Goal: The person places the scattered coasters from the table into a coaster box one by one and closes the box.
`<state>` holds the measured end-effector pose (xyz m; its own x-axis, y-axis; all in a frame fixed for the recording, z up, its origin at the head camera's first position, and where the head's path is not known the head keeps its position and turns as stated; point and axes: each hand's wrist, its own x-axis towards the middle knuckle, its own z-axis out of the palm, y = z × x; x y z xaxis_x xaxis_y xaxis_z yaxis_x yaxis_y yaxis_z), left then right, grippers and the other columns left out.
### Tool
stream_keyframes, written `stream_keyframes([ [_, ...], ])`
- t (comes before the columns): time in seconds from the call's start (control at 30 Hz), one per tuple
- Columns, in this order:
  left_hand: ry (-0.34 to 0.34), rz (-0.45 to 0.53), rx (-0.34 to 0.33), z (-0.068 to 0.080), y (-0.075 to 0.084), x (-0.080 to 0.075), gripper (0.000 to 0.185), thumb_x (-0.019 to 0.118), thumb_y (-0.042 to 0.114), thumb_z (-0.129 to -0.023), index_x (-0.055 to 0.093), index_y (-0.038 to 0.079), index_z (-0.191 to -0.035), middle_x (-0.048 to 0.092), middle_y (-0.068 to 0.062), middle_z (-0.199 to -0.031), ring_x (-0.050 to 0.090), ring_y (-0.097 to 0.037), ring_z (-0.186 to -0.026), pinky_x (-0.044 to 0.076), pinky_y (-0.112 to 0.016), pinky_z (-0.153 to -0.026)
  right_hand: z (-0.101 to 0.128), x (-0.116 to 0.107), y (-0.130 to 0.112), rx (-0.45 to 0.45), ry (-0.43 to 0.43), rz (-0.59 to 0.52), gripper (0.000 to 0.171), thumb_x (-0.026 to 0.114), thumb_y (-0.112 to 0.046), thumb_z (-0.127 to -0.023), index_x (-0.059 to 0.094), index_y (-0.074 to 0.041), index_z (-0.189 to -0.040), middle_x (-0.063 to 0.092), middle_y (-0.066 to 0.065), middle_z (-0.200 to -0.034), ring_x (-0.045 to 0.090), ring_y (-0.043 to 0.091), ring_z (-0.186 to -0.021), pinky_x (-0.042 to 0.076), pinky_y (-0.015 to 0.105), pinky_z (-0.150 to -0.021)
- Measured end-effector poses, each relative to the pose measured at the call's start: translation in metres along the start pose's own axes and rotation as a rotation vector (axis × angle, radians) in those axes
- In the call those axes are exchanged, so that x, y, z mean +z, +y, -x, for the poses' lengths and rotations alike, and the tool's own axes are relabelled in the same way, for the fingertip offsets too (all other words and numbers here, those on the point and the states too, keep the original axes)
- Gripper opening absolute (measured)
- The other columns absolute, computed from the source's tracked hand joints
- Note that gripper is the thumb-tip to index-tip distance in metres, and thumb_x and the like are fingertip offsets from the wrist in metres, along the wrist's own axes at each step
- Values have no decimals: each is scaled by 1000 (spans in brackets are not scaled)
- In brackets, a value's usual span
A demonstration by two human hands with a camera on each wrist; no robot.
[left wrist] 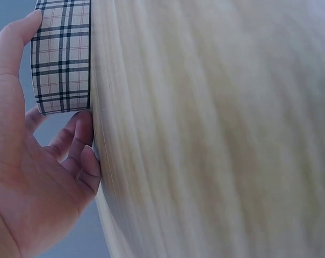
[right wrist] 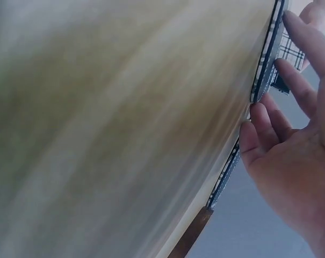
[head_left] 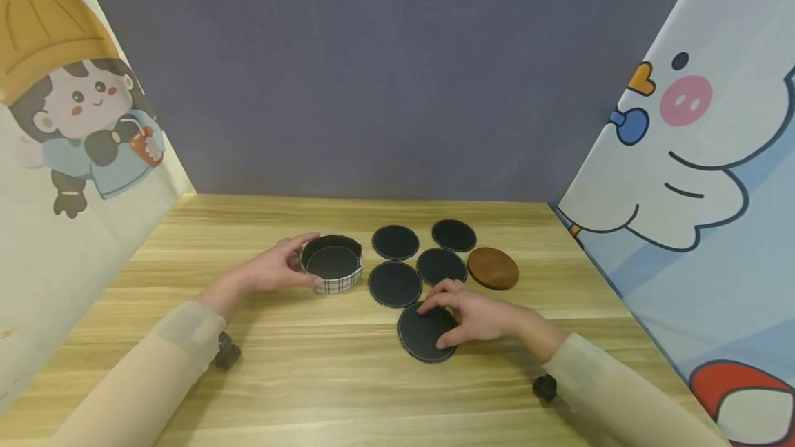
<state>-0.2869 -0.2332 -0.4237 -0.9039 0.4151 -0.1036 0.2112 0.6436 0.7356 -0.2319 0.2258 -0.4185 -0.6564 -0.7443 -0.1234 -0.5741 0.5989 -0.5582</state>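
Observation:
My left hand [head_left: 276,267] grips a round coaster holder [head_left: 335,286] from its left side, thumb at the near wall and index finger round the far rim. The holder has a plaid outside and a black inside; in the left wrist view its plaid wall [left wrist: 63,59] stands beside the thumb. My right hand [head_left: 475,312] holds the nearest round black coaster [head_left: 419,333], its curled fingers and thumb at the coaster's right part. From the right wrist view, fingertips meet the edge of this coaster [right wrist: 267,54], which has a checked rim.
Several more black coasters, one of them [head_left: 395,284] just beyond the held one, lie flat right of the holder. A brown disc [head_left: 493,268] lies at their right. The wooden table [head_left: 298,378] meets a grey back panel [head_left: 373,74] and cartoon-printed side panels.

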Motion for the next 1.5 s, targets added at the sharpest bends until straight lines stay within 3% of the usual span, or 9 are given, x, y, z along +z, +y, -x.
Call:
stream_keyframes([
  [0.43, 10, -1, 4, 1, 2, -1, 114, 93, 43, -88, 24, 18, -176, 41, -31, -153, 65, -40, -124, 61, -49, -99, 6, -1, 1, 20, -8, -44, 56, 92, -43, -91, 70, -32, -141, 51, 2, -139, 50, 22, -118, 47, 30, -92],
  [0.83, 5, 2, 8, 2, 2, 0, 114, 93, 41, -89, 24, 16, -176, 42, -31, -150, 66, -38, -122, 61, -43, -94, 10, 2, -3, 32, 5, -26, 55, 94, -46, -87, 69, -32, -135, 52, -3, -134, 51, 18, -121, 48, 34, -103],
  [1.17, 10, -6, -1, 3, 4, 0, 114, 93, 43, -89, 24, 16, -176, 42, -30, -151, 65, -38, -123, 60, -44, -97, 10, 11, -8, 11, -6, 74, 106, 99, -61, -74, 52, -24, -162, 46, -3, -147, 44, 21, -135, 47, 42, -110],
  [1.5, 5, -5, 0, 0, 2, -1, 114, 94, 43, -88, 25, 17, -175, 43, -30, -151, 65, -40, -125, 60, -50, -101, 8, 14, -13, 30, -21, 118, 113, 101, -53, -69, 49, -25, -165, 44, -5, -144, 39, 20, -135, 44, 45, -111],
])
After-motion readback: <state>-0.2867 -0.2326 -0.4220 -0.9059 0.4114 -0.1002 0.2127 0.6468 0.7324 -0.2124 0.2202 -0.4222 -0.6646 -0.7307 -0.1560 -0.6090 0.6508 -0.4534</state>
